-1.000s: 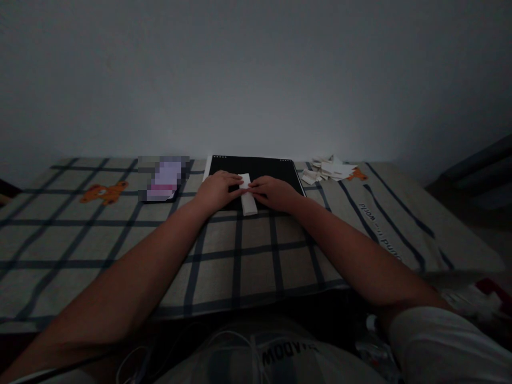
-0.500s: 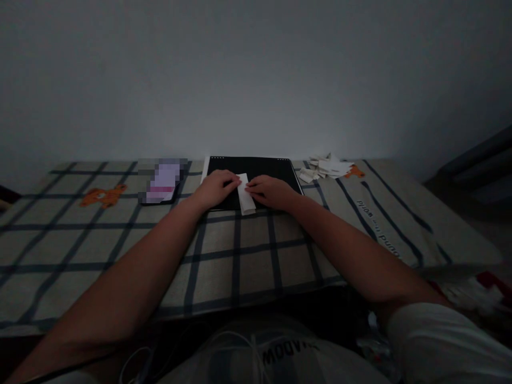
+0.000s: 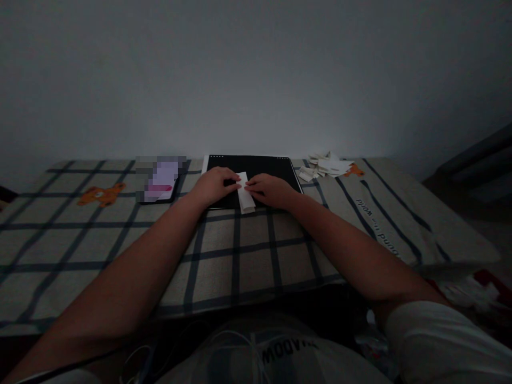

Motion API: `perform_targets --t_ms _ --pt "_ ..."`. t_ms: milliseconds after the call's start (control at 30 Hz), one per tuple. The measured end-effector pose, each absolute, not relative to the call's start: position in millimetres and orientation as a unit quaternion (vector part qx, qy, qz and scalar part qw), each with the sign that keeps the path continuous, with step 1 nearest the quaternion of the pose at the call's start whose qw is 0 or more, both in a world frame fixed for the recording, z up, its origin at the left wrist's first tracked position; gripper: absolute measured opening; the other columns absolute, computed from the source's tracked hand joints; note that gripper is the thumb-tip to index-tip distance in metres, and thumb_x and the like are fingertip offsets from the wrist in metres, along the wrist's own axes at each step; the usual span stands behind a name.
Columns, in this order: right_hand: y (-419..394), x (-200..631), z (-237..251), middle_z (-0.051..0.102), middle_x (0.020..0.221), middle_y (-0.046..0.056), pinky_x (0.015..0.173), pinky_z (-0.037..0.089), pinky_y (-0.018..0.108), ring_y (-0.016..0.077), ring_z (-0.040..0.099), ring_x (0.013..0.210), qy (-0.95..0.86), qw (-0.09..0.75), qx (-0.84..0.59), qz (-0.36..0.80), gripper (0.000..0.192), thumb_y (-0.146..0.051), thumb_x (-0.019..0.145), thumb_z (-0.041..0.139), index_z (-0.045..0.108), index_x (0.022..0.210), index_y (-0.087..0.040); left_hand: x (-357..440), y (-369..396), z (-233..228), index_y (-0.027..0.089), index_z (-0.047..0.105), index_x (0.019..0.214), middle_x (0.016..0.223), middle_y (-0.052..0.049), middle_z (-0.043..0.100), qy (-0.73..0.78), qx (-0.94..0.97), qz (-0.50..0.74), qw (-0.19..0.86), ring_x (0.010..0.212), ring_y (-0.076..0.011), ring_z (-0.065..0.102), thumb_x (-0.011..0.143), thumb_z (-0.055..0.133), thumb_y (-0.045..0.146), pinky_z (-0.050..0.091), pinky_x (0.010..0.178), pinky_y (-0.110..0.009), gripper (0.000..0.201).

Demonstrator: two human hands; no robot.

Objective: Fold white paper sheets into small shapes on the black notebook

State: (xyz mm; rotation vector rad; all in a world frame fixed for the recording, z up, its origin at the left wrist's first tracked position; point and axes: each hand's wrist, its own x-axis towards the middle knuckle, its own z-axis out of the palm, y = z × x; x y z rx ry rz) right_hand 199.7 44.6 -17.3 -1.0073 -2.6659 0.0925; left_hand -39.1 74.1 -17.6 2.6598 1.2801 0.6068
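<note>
A narrow folded strip of white paper [image 3: 245, 198] lies on a black board [image 3: 264, 168] at the far side of a checked cloth. My left hand [image 3: 215, 185] presses on the strip's left edge with its fingertips. From the right, my right hand [image 3: 270, 190] touches the same strip, fingers bent down onto it. Both hands rest on the board with the paper between them.
A phone with a lit screen [image 3: 160, 178] lies left of the board. A heap of small folded white papers [image 3: 326, 165] sits to the right. The checked cloth [image 3: 236, 250] carries orange bear prints [image 3: 100, 194]. A plain wall stands behind.
The hands and paper strip have stayed nearly in place; the fingers shifted slightly on the strip. The view drifted a little.
</note>
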Motion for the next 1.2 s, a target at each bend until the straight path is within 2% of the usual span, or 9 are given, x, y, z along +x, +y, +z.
perform_targets --t_ms 300,467,733,867,1067,1200 --pt "42.5 199.4 -14.9 0.071 0.13 0.015 0.102 0.051 0.04 0.0251 0.064 0.12 -0.925 0.149 -0.348 0.036 0.035 -0.026 0.104 0.049 0.073 0.125 -0.013 -43.2 62.5 -9.0 0.021 0.07 0.132 0.141 -0.011 0.065 0.43 0.894 0.116 0.055 0.131 -0.0305 0.059 0.087 0.065 0.056 0.046 0.11 -0.045 0.058" --pt "40.5 198.8 -12.1 0.071 0.13 0.015 0.103 0.051 0.04 0.0249 0.064 0.121 -0.922 0.142 -0.358 0.045 0.035 -0.025 0.104 0.049 0.073 0.126 -0.014 -41.4 54.9 -6.3 0.022 0.066 0.137 0.147 -0.011 0.061 0.441 0.891 0.095 0.051 0.135 -0.0332 0.055 0.081 0.068 0.066 0.043 0.113 -0.047 0.072" --pt "43.0 200.4 -16.2 0.07 0.131 0.015 0.102 0.051 0.039 0.0245 0.064 0.12 -0.924 0.152 -0.349 0.04 0.035 -0.028 0.104 0.049 0.073 0.126 -0.015 -37.0 46.4 -7.8 0.019 0.068 0.133 0.146 -0.011 0.062 0.44 0.889 0.128 0.021 0.135 -0.0322 0.055 0.088 0.061 0.06 0.043 0.114 -0.047 0.061" --pt "43.3 200.7 -16.5 0.07 0.131 0.015 0.103 0.05 0.039 0.0243 0.064 0.121 -0.924 0.154 -0.347 0.038 0.035 -0.028 0.104 0.049 0.073 0.126 -0.015 -35.7 45.5 -7.7 0.016 0.065 0.136 0.15 -0.012 0.058 0.45 0.885 0.114 0.015 0.136 -0.0342 0.054 0.089 0.061 0.059 0.043 0.113 -0.048 0.063" --pt "45.8 202.1 -18.6 0.07 0.132 0.015 0.106 0.049 0.041 0.0247 0.063 0.122 -0.927 0.16 -0.336 0.05 0.033 -0.024 0.102 0.053 0.074 0.126 -0.016 -39.6 48.5 -8.7 0.025 0.056 0.147 0.156 -0.007 0.052 0.477 0.875 0.083 0.023 0.144 -0.039 0.043 0.09 0.06 0.063 0.039 0.113 -0.055 0.068" --pt "45.9 201.5 -19.4 0.07 0.131 0.015 0.105 0.049 0.041 0.0247 0.063 0.122 -0.926 0.163 -0.337 0.048 0.033 -0.025 0.102 0.051 0.074 0.126 -0.016 -38.7 50.3 -10.2 0.026 0.06 0.143 0.151 -0.006 0.058 0.472 0.875 0.104 0.019 0.138 -0.0344 0.049 0.094 0.058 0.057 0.042 0.11 -0.051 0.058"
